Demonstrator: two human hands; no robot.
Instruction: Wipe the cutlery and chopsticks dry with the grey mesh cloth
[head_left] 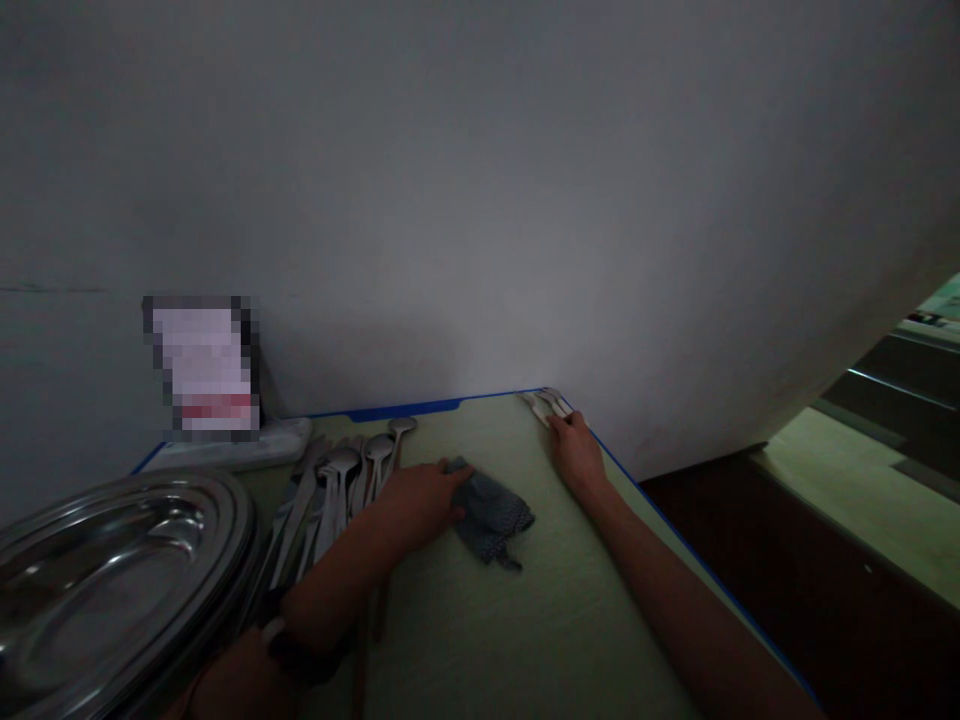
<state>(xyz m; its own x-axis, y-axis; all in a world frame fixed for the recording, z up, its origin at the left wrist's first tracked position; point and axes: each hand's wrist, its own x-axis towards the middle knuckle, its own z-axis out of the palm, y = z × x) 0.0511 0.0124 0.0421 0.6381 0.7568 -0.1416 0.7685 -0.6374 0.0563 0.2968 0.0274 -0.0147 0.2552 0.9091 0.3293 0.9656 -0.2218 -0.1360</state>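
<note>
My left hand (424,500) is closed on the edge of a grey patterned cloth (491,510), which lies crumpled on the pale green tabletop (540,620). At the table's far right corner, my right hand (577,450) pinches the handle end of a fork (537,407). Another fork (553,398) lies close beside it, its handle running toward the same fingers. Left of my left hand spreads a group of metal cutlery, with several spoons (343,461) and knives (298,510); my forearm hides part of it.
Stacked oval metal trays (225,490) fill the near left. Behind them, a screen-like panel (210,365), blurred out, leans on the wall (480,200) above a white slab (277,445). Blue edging (405,409) borders the table. Dark floor (750,540) lies to the right.
</note>
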